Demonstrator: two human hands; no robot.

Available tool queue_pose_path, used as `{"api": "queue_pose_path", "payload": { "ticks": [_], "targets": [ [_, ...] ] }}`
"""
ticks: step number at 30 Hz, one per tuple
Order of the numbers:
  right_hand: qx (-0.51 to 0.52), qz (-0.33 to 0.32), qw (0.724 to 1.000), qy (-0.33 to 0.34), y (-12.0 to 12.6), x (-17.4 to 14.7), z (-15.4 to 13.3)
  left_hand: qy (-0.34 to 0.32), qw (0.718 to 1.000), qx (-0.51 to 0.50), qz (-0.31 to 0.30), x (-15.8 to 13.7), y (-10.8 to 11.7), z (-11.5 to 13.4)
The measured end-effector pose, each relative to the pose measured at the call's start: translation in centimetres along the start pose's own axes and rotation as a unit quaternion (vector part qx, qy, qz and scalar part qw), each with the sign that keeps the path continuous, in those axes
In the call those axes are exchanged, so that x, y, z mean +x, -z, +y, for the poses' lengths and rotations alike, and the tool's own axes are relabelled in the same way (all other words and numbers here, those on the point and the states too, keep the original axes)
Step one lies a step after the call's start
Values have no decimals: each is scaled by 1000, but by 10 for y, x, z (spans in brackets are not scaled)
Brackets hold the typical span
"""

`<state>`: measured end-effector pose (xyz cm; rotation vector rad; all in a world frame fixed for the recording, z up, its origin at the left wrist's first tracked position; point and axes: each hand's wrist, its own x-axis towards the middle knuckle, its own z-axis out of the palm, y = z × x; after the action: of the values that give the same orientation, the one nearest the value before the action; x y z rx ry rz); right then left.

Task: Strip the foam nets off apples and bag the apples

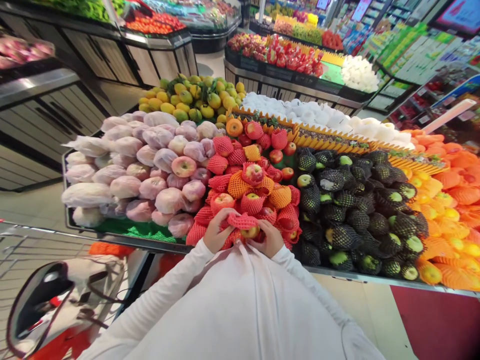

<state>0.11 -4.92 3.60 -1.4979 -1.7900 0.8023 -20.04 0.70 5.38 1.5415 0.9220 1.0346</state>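
Note:
Close to my body, both hands are at an apple (250,232) with a red foam net (243,220) around its upper side. My left hand (218,232) pinches the left end of the net between thumb and fingers. On the other side, my right hand (269,239) has its fingers closed at the net and the apple's right side; part of its grip is hidden. Just beyond lie several red apples (222,201) in red and orange foam nets, heaped on the display stand.
Plastic-wrapped pink apples (129,187) fill the stand's left side. Green fruits in black nets (345,235) lie to the right, then orange-netted fruits (455,215). Yellow-green citrus (187,95) is piled behind. A shopping cart (22,240) with a beige bag (93,282) stands at lower left.

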Motion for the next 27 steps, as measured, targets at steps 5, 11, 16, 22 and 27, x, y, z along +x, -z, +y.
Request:
{"api": "queue_pose_path", "payload": {
  "ticks": [5, 11, 16, 22, 27],
  "targets": [
    [94, 57, 994, -15, 3, -5, 0, 76, 971, -185, -129, -12, -31, -4],
    [272, 69, 957, -73, 12, -9, -9, 130, 955, -238, -117, -15, -43, -9],
    [337, -2, 937, -89, 9, -10, -15, 169, 964, -197, -53, -15, -42, -9],
    [351, 75, 931, -71, 9, -6, -12, 140, 976, -161, -39, -11, -38, -9],
    [417, 149, 889, -118, 8, -4, -2, 159, 961, -225, -1, -10, -36, -13]
  ]
}}
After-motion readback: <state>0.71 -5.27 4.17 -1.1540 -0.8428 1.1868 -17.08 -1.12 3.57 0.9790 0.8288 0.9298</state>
